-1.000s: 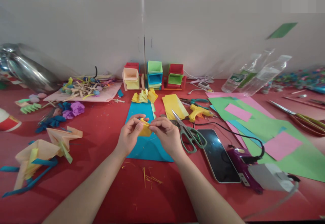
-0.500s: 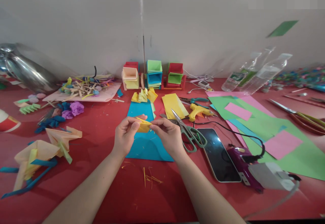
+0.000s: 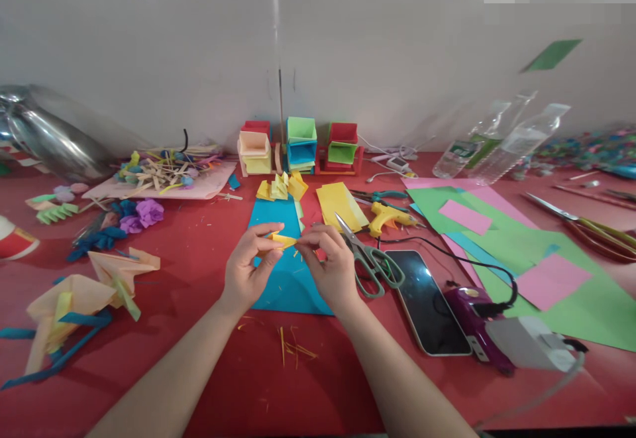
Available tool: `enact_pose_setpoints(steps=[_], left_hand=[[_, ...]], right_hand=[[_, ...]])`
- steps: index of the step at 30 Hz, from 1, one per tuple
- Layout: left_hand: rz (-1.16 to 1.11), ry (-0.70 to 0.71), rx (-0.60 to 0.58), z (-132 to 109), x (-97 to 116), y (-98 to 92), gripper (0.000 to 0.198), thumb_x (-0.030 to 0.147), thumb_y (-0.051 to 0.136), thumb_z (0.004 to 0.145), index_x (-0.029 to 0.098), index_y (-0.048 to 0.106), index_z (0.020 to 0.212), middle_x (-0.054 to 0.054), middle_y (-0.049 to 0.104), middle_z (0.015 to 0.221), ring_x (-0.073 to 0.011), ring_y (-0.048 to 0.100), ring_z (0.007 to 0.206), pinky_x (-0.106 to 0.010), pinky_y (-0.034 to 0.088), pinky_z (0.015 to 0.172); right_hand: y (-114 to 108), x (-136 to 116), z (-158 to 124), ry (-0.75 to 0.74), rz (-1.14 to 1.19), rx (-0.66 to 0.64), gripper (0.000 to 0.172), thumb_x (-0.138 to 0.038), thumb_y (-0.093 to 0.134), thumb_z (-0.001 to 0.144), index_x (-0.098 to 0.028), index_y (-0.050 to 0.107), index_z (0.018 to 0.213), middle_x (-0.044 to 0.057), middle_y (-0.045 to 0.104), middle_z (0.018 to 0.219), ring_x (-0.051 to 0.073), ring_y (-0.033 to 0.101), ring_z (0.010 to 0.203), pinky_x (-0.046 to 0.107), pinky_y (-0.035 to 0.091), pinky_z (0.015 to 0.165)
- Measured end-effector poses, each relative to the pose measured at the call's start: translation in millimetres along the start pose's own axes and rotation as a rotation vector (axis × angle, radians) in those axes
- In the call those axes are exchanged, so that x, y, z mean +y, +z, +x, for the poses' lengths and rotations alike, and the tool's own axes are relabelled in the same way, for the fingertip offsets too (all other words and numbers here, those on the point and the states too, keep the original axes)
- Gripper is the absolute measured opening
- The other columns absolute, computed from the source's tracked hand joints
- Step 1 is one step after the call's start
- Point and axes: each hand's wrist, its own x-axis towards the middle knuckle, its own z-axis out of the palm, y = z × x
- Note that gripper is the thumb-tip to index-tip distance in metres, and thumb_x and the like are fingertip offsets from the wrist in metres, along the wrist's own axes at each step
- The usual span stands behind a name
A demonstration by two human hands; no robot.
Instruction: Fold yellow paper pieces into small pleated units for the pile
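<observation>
Between my two hands is a small folded piece of yellow paper (image 3: 283, 240), held above a blue sheet of paper (image 3: 291, 285). My left hand (image 3: 251, 262) pinches its left end between thumb and fingers. At the other end, the fingertips of my right hand (image 3: 328, 262) close on its right tip. Several folded yellow paper pieces (image 3: 281, 187) sit at the far end of the blue sheet. Beside my right hand lie green-handled scissors (image 3: 372, 262), and past them a stack of yellow paper (image 3: 340, 206).
Right of the scissors are a phone (image 3: 427, 302), a yellow glue gun (image 3: 390, 218), a purple power strip (image 3: 479, 328) with cables, and green paper sheets (image 3: 571, 252). Small paper boxes (image 3: 301, 143) stand by the partition. Peach paper shapes (image 3: 74, 299) lie left; yellow scraps (image 3: 293, 348) lie in front.
The yellow paper has turned in my fingers and now shows a narrower, pointed side. My left fingers have shifted their grip, with the thumb lower. The things on the table stay put.
</observation>
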Motion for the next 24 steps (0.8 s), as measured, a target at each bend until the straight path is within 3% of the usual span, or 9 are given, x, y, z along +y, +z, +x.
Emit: enact_pose_setpoints(steps=[8,15,19,24], left_hand=[[0.055,0.105,-0.073,-1.2,-1.9,-1.5,0.013,0.014,0.055,0.081,0.024,0.062,0.087,-0.006,0.057,0.113,-0.0193,0.055,0.104,-0.032,0.048,0.082],[0.105,0.122,-0.140,3.3,-2.1,-4.6,0.012,0.016,0.055,0.081,0.024,0.063,0.086,-0.006,0.057,0.113,-0.0199,0.053,0.108,-0.035,0.048,0.086],[0.060,0.063,-0.106,3.5,-1.6,-4.0,0.009,0.019,0.054,0.082,0.023,0.062,0.083,-0.005,0.060,0.110,-0.0194,0.056,0.104,-0.035,0.047,0.086],[-0.077,-0.043,-0.053,1.4,-2.5,-0.9,0.006,0.023,0.057,0.081,0.020,0.062,0.081,-0.007,0.063,0.106,-0.0186,0.060,0.096,-0.028,0.052,0.073]], right_hand=[[-2.2,2.7,-0.2,-0.099,-0.145,-0.037,0.011,-0.018,0.051,0.084,-0.023,0.060,0.082,0.004,0.058,0.085,0.016,0.057,0.082,0.028,0.046,0.073],[-2.2,5.2,1.3,-0.134,-0.187,-0.160,0.016,-0.016,0.043,0.087,-0.021,0.058,0.083,0.007,0.056,0.088,0.018,0.055,0.084,0.029,0.045,0.073],[-2.4,3.2,2.8,0.029,0.022,-0.129,0.003,-0.019,0.055,0.081,-0.020,0.058,0.082,0.005,0.057,0.086,0.016,0.055,0.079,0.028,0.045,0.072],[-2.9,2.8,4.3,0.275,0.305,-0.132,0.007,-0.023,0.065,0.073,-0.018,0.063,0.077,0.002,0.063,0.075,0.014,0.057,0.071,0.026,0.046,0.067]])
